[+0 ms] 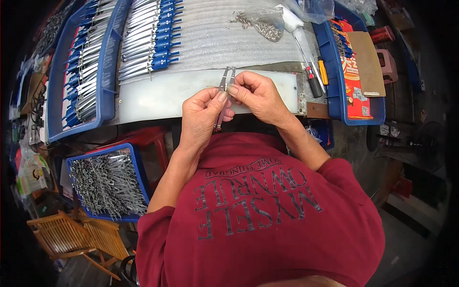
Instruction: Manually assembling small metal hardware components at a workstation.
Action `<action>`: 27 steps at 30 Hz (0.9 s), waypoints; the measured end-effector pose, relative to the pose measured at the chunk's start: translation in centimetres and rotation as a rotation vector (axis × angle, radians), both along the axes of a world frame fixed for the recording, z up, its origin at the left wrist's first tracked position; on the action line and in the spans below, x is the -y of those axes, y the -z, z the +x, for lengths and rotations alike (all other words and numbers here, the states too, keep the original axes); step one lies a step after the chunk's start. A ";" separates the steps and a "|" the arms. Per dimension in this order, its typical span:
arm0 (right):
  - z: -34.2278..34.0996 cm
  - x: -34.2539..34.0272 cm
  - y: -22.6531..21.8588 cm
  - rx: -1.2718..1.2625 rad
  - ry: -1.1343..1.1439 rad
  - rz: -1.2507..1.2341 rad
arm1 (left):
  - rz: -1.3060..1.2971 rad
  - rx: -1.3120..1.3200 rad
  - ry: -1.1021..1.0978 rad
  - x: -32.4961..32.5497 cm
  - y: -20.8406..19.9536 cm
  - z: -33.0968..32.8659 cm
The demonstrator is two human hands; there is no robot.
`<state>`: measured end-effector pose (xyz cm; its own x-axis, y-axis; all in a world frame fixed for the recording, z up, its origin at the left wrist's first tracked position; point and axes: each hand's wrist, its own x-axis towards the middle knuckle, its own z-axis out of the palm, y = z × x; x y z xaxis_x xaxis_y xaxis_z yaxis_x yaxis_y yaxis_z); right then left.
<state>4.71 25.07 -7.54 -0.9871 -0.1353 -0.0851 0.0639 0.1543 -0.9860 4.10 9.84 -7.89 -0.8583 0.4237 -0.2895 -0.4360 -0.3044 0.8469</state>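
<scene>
Above the near edge of the white board (158, 98), my left hand (203, 112) is closed on a slim two-armed metal part (223, 109). The part stands nearly upright in the picture, its pale tips spread at the far end and its darker length running down past my fingers. My right hand (260, 98) comes in from the right, thumb and fingers pinched together against the part's upper half. Whatever lies between those right fingertips is hidden. A thin pin-like piece (213, 86) sticks out leftward from the part near my left fingertips.
Beyond the board, silver pieces with blue ends (153, 36) lie in rows on foam sheet (215, 43). Small metal pins (267, 31) spill from a plastic bag. Screwdrivers (323, 71) lie at right. Blue trays (107, 95) flank the bench; a blue crate (138, 177) of metal parts stands lower left.
</scene>
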 end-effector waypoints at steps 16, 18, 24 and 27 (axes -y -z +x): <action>0.3 0.5 -0.1 0.004 0.027 0.008 | 0.024 -0.005 -0.099 -0.3 -0.1 0.1; 0.3 0.5 -0.1 0.000 0.027 0.009 | 0.024 -0.003 -0.106 -0.3 -0.1 0.1; 0.2 0.4 -0.3 -0.037 -0.004 0.094 | 0.037 0.014 -0.124 -0.3 -0.1 0.0; 0.3 0.6 -0.1 -0.023 0.007 0.091 | 0.042 0.018 -0.135 -0.3 0.0 0.0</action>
